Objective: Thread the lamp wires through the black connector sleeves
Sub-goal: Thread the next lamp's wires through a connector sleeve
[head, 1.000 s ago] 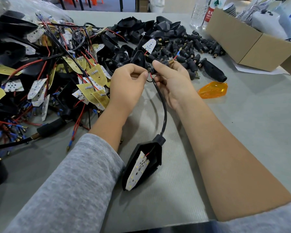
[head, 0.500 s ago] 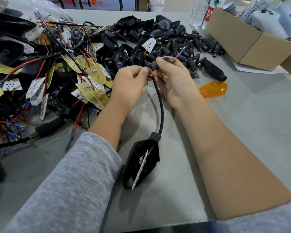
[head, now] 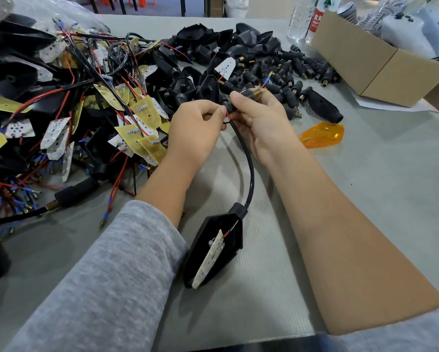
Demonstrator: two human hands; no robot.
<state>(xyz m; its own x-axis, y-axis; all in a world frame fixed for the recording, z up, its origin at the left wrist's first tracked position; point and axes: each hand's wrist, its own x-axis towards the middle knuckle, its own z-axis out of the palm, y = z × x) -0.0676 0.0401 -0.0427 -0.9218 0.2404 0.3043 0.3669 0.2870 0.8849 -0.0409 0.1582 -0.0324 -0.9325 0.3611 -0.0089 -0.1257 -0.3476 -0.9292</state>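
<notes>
Grey matting covers the work table, and the widest bare stretch of it lies to the right of the fingers and back toward the person, between the two forearms and beyond the right one. The left hand has its fingers curled, thumb and forefinger pinching the thin red wire where it leaves the black cable. The right hand is wrapped round a black connector sleeve, its brass threaded tip poking out just past the thumb. Both sets of fingertips nearly touch, with the wire end between them; whether it has entered the sleeve cannot be told.

From the fingers the cable arcs down toward the person to a black lamp housing, which lies on the mat between the forearms with a white LED board tilted inside it.

Just left of the left-hand knuckles sits a crowded heap of yellow and white circuit boards tangled in red and black leads, running to the table's left edge. Directly beyond the fingertips lies a pile of loose black sleeves and housings, close enough to hem the hands in on that side. An orange lens rests just right of the right wrist. Farther right, a cardboard box blocks the far corner.
</notes>
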